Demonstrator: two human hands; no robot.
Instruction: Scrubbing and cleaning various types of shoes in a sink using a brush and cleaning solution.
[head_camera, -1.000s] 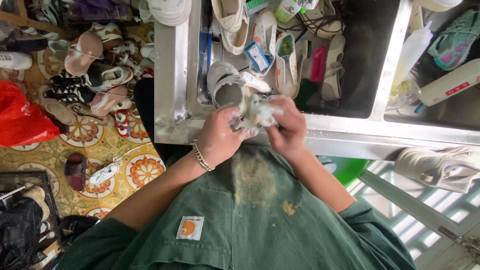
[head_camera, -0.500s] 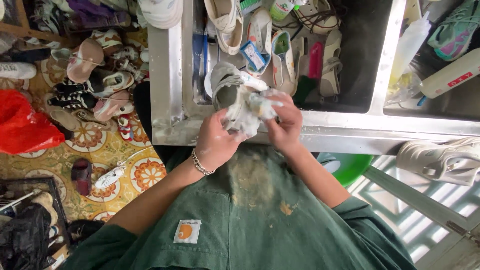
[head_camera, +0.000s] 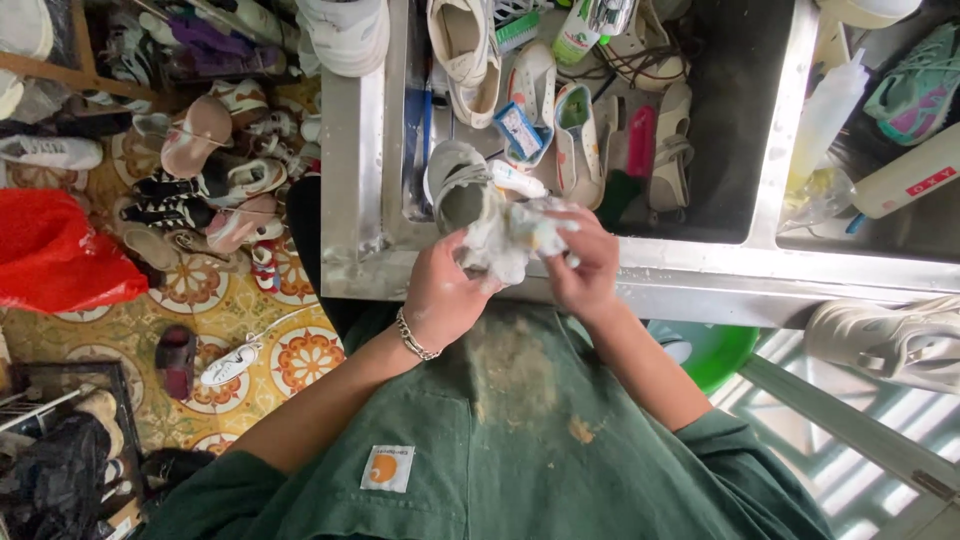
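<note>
A crumpled white wet cloth (head_camera: 510, 238) is held between both my hands over the near rim of a steel sink (head_camera: 690, 275). My left hand (head_camera: 445, 290), with a chain bracelet at the wrist, grips its left side. My right hand (head_camera: 585, 265) pinches its right side. Just beyond the cloth a grey and white shoe (head_camera: 455, 185) lies in the sink basin, close to my left hand's fingers. I wear a stained green apron (head_camera: 510, 440).
The sink holds several shoes, sandals, a small blue and white brush (head_camera: 520, 130) and a bottle (head_camera: 585, 30). Squeeze bottles (head_camera: 825, 115) stand at the right. Many shoes (head_camera: 215, 180) and a red bag (head_camera: 55, 255) cover the patterned floor at left. A white sneaker (head_camera: 890, 335) sits at the right.
Both hands keep working the white cloth at the sink rim; the bundle has shifted slightly and my head view has tilted a little.
</note>
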